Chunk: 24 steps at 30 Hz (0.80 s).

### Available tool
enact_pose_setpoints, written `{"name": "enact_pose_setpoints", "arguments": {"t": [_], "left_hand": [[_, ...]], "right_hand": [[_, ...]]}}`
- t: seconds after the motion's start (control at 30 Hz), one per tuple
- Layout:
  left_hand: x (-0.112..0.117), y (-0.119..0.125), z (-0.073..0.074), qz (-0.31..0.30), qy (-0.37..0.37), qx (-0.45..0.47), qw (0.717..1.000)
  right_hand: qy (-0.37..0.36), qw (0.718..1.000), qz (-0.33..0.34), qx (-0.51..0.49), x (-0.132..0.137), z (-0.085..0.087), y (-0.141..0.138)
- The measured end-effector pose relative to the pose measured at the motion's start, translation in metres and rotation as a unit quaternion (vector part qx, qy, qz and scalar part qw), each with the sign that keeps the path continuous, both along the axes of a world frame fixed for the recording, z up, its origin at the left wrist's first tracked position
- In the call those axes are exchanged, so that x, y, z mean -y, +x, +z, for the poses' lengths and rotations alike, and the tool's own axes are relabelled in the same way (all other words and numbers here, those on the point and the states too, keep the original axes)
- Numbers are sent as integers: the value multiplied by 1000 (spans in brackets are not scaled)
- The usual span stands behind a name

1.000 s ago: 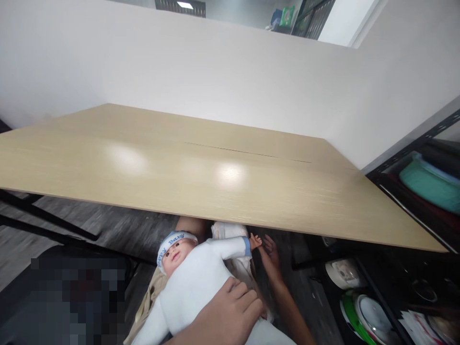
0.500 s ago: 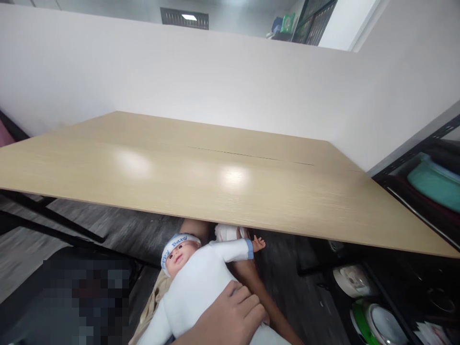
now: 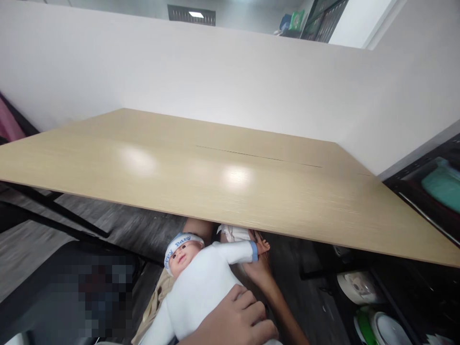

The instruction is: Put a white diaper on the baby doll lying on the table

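A baby doll [image 3: 201, 287] in a white suit with blue cuffs lies face up across my lap, its blue-and-white lettered cap towards the table. Over the doll's lower body my left hand [image 3: 239, 318] is closed, fingers curled, holding it against my lap. My right hand [image 3: 256, 268] is partly hidden behind the doll's outstretched arm. Its fingers are at a white, frilly-edged, diaper-like piece [image 3: 235, 233] just under the table edge and seem closed on it. The table hides the far end of that piece.
A wooden table [image 3: 172, 167] spans the view before a white wall [image 3: 215, 81]. Left, a dark chair [image 3: 53, 282] stands by black table legs. Right, a dark rack holds a turquoise item [image 3: 443, 184], a white container [image 3: 357, 287] and a green-and-white one [image 3: 388, 328].
The scene has shifted slightly right in view. More of my right hand shows below the doll's arm, beside the white piece. My left hand stays on the doll.
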<state>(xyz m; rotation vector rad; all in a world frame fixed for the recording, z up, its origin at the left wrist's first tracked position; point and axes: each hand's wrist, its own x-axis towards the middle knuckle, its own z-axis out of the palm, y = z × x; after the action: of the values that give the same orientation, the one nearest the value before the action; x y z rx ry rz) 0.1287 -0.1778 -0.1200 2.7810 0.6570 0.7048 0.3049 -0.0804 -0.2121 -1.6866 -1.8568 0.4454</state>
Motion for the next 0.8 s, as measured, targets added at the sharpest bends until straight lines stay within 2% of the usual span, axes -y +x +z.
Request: {"name": "enact_pose_setpoints", "arguments": {"t": [0.1,0.17,0.23,0.3,0.37,0.43,0.5,0.63,0.73,0.8], "left_hand": [[0,-2,0,-10,-5,-1,1000],[0,-3,1,-14,-9,0,1000],[0,-4,3,-18,-12,2,1000],[-1,-5,6,-30,-15,4,999],[-2,-7,9,-48,-24,4,999],[-4,-9,14,-63,-31,2,998],[-6,-11,20,-71,-36,-4,997],[-8,-24,30,-82,-49,1,995],[6,-57,21,-30,-62,77,995],[27,-91,3,70,-69,168,981]], "right_hand": [[-14,1000,-19,-6,41,-1,30],[0,998,-61,-2,70,5,46],[44,995,-92,23,93,19,53],[85,993,-71,45,103,38,48],[106,992,0,62,99,58,36],[101,987,94,86,82,74,20],[62,977,169,112,59,87,4],[-60,963,222,139,20,105,-22],[-92,950,258,150,12,119,-37],[-81,946,273,153,16,131,-43]]}}
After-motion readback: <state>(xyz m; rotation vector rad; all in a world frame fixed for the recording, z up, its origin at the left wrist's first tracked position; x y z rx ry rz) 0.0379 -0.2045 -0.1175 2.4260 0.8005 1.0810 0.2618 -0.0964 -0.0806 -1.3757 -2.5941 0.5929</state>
